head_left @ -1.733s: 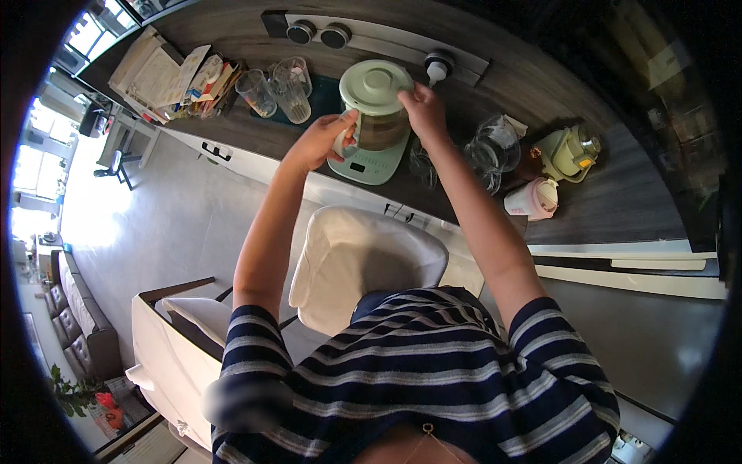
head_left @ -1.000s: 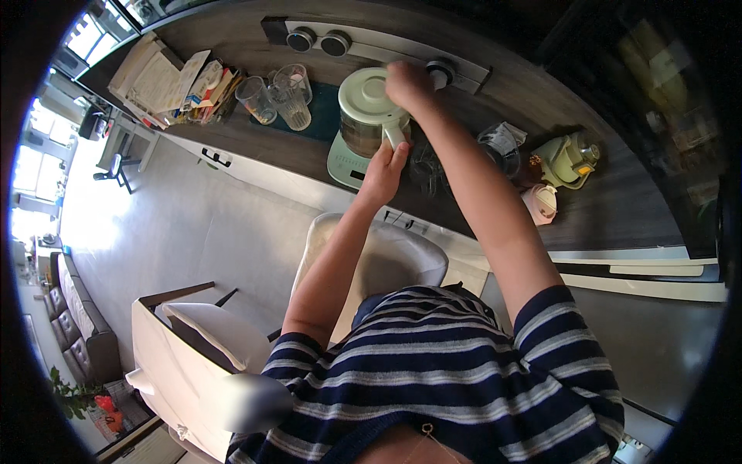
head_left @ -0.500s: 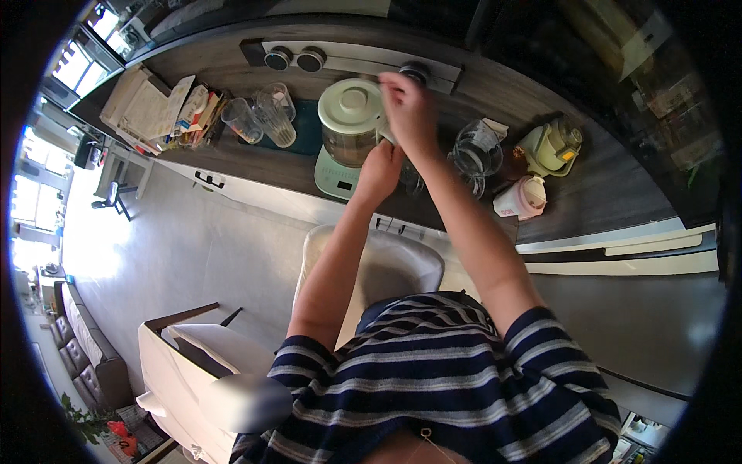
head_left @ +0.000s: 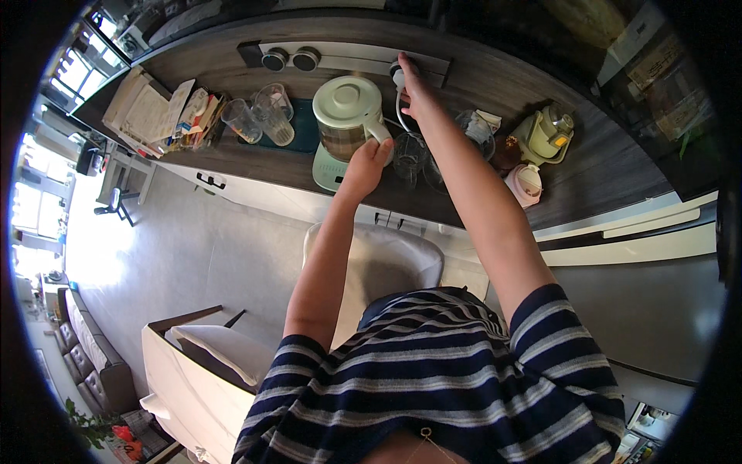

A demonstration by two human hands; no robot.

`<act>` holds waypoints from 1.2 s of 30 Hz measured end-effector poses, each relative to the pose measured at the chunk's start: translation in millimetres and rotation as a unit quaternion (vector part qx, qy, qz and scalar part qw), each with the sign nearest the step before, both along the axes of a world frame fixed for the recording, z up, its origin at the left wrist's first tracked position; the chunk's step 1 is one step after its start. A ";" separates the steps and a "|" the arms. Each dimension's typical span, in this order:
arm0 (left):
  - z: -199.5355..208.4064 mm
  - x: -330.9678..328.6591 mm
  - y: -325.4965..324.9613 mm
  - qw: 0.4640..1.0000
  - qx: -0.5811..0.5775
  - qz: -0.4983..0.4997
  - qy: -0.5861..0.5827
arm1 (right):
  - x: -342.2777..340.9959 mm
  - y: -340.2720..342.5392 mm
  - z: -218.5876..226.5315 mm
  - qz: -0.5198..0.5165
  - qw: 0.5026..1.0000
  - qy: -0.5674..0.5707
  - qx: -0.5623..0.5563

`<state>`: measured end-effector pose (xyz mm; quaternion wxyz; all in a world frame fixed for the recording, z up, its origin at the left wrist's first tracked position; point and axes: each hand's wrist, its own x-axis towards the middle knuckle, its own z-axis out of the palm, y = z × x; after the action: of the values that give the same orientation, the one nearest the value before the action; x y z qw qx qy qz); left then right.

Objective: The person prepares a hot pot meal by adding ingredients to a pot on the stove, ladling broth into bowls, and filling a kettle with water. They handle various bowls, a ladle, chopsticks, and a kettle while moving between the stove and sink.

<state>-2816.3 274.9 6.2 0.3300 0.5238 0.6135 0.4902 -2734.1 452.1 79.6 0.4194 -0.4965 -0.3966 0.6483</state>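
Pale-green blender stood on the dark wooden tabletop, on its own light-green base, with a round lid on top and a white handle on its right side. The left hand rested against that handle from the near side, its fingers curled around the grip and closed on it. The right hand reached farther, past the blender's right edge, to a white plug at the long white socket strip along the far wall; its fingers lay on the plug, but I could not tell whether they pinched it or only touched it. A white cord ran down from the plug between the two hands.

Two round knobs sat on the strip to the left of the plug. Left of the blender, clear drinking glasses stood on a dark-green mat. Farther left, at the tabletop's end, lay a pile of white papers and flat cartons, with a few colourful small packets leaning beside them; their print was too small to tell. Just right of the blender stood clear glass jars, partly hidden by the right forearm. Farther right sat a yellow-green kettle and, nearer, a small pink container.
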 end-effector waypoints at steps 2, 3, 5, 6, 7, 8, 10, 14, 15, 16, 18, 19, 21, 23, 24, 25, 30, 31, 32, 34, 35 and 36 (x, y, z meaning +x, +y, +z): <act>15.6 4.7 -10.5 0.999 -0.029 0.000 0.022 | 4.1 -10.2 4.5 0.003 0.999 0.043 -0.007; 20.2 10.1 -14.3 0.999 -0.042 -0.004 0.033 | 8.0 8.7 -9.6 -0.014 0.999 0.005 -0.036; 5.7 18.7 -25.2 0.996 0.046 0.069 0.035 | 9.3 15.4 -13.1 0.017 1.000 0.008 -0.022; -3.8 25.8 -31.2 0.990 0.089 0.106 0.037 | 9.4 16.1 -15.7 0.033 0.999 0.009 -0.016; -2.2 38.4 -40.6 0.985 0.091 0.147 0.021 | 12.2 15.5 -17.7 0.029 0.999 0.022 -0.020; -5.6 47.7 -49.4 0.975 0.092 0.189 0.067 | 12.5 13.6 -16.4 0.036 0.998 0.034 -0.029; -17.8 65.0 -60.9 0.971 0.100 0.212 0.048 | 14.9 11.2 -14.4 0.048 0.996 0.058 -0.046; -48.4 94.1 -55.6 0.986 0.051 0.152 -0.046 | 23.6 23.6 -19.8 0.093 0.988 0.090 -0.080; -56.0 97.9 -52.2 0.983 0.071 0.168 -0.018 | 22.3 20.4 -19.9 0.102 0.987 0.095 -0.081; -58.0 99.7 -48.6 0.986 0.055 0.159 0.006 | 21.4 21.1 -18.6 0.110 0.986 0.101 -0.079; -61.5 103.4 -41.5 0.988 0.024 0.140 0.053 | 25.0 20.2 -17.0 0.111 0.987 0.095 -0.069; -58.4 106.3 -38.4 0.986 0.043 0.144 0.072 | 25.5 16.2 -17.1 0.112 0.987 0.094 -0.066; -52.3 107.8 -33.8 0.994 -0.014 0.108 0.011 | 26.8 10.2 -14.7 0.095 0.990 0.071 -0.072; -46.7 109.1 -32.8 0.993 -0.020 0.111 -0.034 | 24.9 -6.1 -7.1 0.080 0.994 0.038 -0.067; -46.4 104.6 -34.5 0.992 -0.039 0.110 -0.036 | 23.6 -15.4 -7.8 0.073 0.996 0.014 -0.043; -39.8 102.7 -36.5 0.992 -0.059 0.103 -0.041 | 30.0 -20.7 -10.0 0.060 0.998 -0.012 -0.019; -53.2 82.7 -64.9 0.988 -0.073 0.068 -0.120 | 52.2 -83.0 -10.2 0.009 0.985 -0.062 0.161; -39.2 77.7 -79.2 0.987 -0.082 0.051 -0.129 | 60.8 -90.7 -9.4 0.001 0.980 -0.066 0.187; -31.3 70.4 -96.5 0.986 -0.091 0.038 -0.136 | 67.6 -99.4 -8.4 -0.003 0.975 -0.069 0.212; -34.8 52.6 -133.1 0.970 -0.071 0.029 -0.231 | 82.0 -121.4 2.7 0.009 0.956 -0.074 0.284; -18.7 44.0 -150.3 0.962 -0.073 0.042 -0.261 | 90.6 -131.4 3.9 0.014 0.955 -0.064 0.291; 0.8 33.3 -165.3 0.952 -0.075 0.055 -0.291 | 97.3 -140.7 4.9 0.019 0.953 -0.053 0.298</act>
<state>-2783.0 109.7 7.1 0.5048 0.2979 0.5537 0.5915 -2636.8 311.4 84.5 0.5144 -0.3747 -0.6027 0.4813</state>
